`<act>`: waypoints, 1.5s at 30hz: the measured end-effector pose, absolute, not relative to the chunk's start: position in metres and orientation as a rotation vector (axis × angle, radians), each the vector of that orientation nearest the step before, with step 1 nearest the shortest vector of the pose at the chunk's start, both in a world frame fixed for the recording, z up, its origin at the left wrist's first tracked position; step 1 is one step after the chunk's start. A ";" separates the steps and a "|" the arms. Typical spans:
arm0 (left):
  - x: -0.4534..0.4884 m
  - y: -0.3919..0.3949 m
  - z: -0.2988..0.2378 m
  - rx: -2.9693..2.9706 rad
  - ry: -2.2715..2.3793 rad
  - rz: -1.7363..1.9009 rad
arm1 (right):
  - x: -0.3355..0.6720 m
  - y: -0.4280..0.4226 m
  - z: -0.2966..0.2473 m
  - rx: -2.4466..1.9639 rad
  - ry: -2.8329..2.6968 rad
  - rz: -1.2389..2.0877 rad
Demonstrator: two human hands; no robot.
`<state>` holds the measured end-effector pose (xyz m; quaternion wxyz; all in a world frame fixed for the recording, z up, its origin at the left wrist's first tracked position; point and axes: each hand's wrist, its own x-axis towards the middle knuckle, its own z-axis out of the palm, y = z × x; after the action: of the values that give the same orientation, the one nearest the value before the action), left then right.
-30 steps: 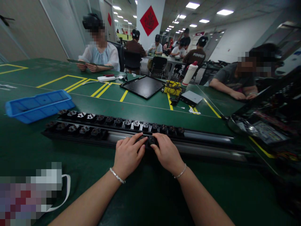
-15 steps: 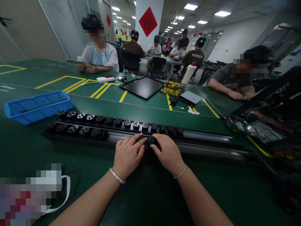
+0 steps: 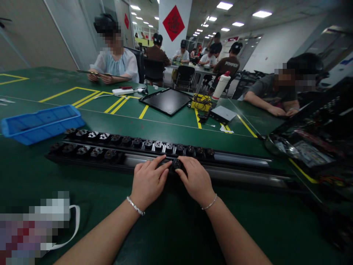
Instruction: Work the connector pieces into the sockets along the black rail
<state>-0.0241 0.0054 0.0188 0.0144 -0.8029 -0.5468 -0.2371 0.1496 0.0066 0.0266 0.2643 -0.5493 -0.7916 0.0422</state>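
Observation:
Two long black metal rails lie across the table before me. The far rail point(image 3: 239, 158) carries a row of small power socket modules point(image 3: 137, 142), some black and some grey. On the near rail point(image 3: 245, 176) several more modules point(image 3: 110, 154) sit at its left end. My right hand point(image 3: 197, 180) pinches a black socket module point(image 3: 177, 164) between thumb and fingers at the middle of the near rail. My left hand point(image 3: 149, 181) rests on the rail with fingers stretched out, its index fingertip close to that module's left side. The module's underside is hidden.
A blue plastic bin point(image 3: 42, 124) stands at the left. Beyond lie a black panel point(image 3: 167, 101), a yellow cable-wrapped item point(image 3: 202, 102), a white bottle point(image 3: 221, 86) and a grey box point(image 3: 223, 114). Computer parts point(image 3: 314, 147) crowd the right. Co-workers sit across the table.
The view has shifted very slightly. Both hands stay at the same spot on the near rail, and the right hand keeps its pinch on the socket module.

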 end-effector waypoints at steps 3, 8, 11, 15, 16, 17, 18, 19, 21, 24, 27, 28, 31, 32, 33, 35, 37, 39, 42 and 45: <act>-0.025 0.006 0.018 -2.514 -1.715 -0.715 | 0.150 0.007 0.026 -1.481 -2.150 0.117; -0.025 0.006 0.018 -2.529 -1.716 -0.713 | 0.150 0.006 0.026 -1.484 -2.154 0.103; -0.025 0.006 0.017 -2.529 -1.717 -0.725 | 0.149 0.005 0.026 -1.478 -2.139 0.087; -0.026 0.006 0.018 -2.531 -1.719 -0.726 | 0.149 0.004 0.026 -1.489 -2.125 0.074; -0.026 0.006 0.018 -2.530 -1.720 -0.727 | 0.149 0.004 0.026 -1.491 -2.124 0.072; -0.026 0.006 0.019 -2.529 -1.721 -0.726 | 0.149 0.004 0.026 -1.493 -2.123 0.073; -0.026 0.006 0.019 -2.528 -1.723 -0.726 | 0.149 0.004 0.026 -1.494 -2.123 0.076; -0.025 0.006 0.019 -2.526 -1.724 -0.728 | 0.149 0.004 0.026 -1.493 -2.123 0.080; -0.025 0.006 0.019 -2.526 -1.723 -0.732 | 0.148 0.004 0.026 -1.489 -2.122 0.085; -0.025 0.006 0.018 -2.525 -1.719 -0.737 | 0.149 0.004 0.025 -1.478 -2.124 0.085; -0.025 0.006 0.018 -2.522 -1.718 -0.737 | 0.149 0.005 0.025 -1.477 -2.123 0.086; -0.025 0.006 0.018 -2.523 -1.716 -0.736 | 0.149 0.004 0.025 -1.479 -2.123 0.087; -0.025 0.006 0.018 -2.520 -1.713 -0.732 | 0.149 0.004 0.025 -1.484 -2.120 0.087; -0.025 0.006 0.019 -2.520 -1.715 -0.728 | 0.149 0.004 0.025 -1.484 -2.120 0.088; -0.025 0.006 0.019 -2.518 -1.716 -0.728 | 0.149 0.004 0.025 -1.486 -2.120 0.089; -0.025 0.005 0.019 -2.519 -1.717 -0.729 | 0.149 0.004 0.025 -1.485 -2.119 0.090; -0.025 0.005 0.019 -2.520 -1.721 -0.731 | 0.149 0.004 0.025 -1.482 -2.123 0.089; -0.025 0.005 0.019 -2.521 -1.722 -0.732 | 0.148 0.003 0.026 -1.485 -2.129 0.083; -0.025 0.005 0.019 -2.520 -1.718 -0.740 | 0.148 0.003 0.026 -1.501 -2.135 0.078; -0.024 0.006 0.018 -2.501 -1.718 -0.766 | 0.148 0.003 0.026 -1.496 -2.132 0.073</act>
<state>-0.0237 0.0056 0.0181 0.0061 -0.7991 -0.5491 -0.2447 0.1484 0.0029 0.0265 0.2649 -0.5536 -0.7891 0.0269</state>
